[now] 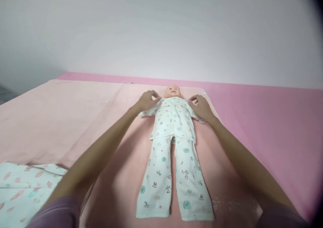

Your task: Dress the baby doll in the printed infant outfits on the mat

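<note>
A baby doll (173,91) lies on its back with its head at the far end. It wears a white printed baby shirt (174,120) with a button front and matching baby pants (156,174). My left hand (148,100) is at the shirt's left shoulder, its curled fingers and thumb closed on the cloth. At the opposite shoulder, my right hand (201,106) pinches the shirt in the same way. The sleeves spread outward below both hands, and the pant legs stretch straight toward me.
A peach mat (75,120) lies under the doll, over a pink surface (264,127) that shows at the right and back. Another white printed cloth (25,191) lies at the near left. Behind everything rises a pale wall (161,33).
</note>
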Demonstrator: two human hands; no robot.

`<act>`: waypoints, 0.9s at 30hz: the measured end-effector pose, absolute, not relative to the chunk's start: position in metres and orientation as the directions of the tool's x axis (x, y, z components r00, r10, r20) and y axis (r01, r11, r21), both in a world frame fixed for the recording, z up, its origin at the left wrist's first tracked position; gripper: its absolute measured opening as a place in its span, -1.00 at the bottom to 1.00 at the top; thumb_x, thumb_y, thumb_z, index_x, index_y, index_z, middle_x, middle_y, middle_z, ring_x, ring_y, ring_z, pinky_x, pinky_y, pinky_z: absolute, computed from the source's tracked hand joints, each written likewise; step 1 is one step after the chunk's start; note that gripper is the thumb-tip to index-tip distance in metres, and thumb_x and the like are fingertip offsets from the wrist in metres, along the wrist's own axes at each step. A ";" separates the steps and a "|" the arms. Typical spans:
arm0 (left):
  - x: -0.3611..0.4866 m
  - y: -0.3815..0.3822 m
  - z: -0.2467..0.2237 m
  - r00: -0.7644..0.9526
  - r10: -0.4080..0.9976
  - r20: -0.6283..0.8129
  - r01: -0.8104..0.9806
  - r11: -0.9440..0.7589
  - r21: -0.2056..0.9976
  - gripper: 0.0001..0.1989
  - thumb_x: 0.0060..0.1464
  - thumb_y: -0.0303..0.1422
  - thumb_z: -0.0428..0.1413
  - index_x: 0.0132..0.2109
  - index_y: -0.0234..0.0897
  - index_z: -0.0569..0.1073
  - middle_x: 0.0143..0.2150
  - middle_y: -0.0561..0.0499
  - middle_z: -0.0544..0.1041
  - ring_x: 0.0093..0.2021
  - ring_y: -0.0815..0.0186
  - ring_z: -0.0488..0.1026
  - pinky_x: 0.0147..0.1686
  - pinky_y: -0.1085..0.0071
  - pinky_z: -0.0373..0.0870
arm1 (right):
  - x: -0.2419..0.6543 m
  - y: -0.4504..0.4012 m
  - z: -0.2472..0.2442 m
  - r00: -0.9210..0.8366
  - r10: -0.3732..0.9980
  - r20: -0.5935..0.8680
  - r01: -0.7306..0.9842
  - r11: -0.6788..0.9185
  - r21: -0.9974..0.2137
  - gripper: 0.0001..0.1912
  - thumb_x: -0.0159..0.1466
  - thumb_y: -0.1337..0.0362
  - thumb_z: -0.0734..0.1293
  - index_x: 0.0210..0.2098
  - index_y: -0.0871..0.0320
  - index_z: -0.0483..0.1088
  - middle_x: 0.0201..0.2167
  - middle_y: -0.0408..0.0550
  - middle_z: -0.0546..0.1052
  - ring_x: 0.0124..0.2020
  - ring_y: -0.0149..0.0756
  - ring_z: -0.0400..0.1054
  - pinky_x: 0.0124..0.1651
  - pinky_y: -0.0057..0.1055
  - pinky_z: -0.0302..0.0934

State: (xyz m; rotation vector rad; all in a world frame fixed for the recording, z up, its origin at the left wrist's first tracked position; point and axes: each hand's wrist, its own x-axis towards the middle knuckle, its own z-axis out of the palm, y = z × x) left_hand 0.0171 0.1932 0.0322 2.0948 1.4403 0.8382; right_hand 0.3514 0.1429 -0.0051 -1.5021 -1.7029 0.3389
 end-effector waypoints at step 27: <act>-0.102 0.190 0.001 0.346 0.935 0.083 0.829 -0.346 0.440 -0.62 0.10 -0.23 0.15 0.03 -0.21 0.65 -0.16 -0.01 0.70 -0.26 0.26 0.58 -0.31 0.43 0.40 | 0.456 0.099 -0.007 -0.134 0.990 0.051 0.789 0.138 -0.599 -0.68 0.32 0.11 0.38 -0.02 0.08 0.62 -0.05 -0.01 0.68 -0.12 -0.17 0.52 -0.07 -0.29 0.38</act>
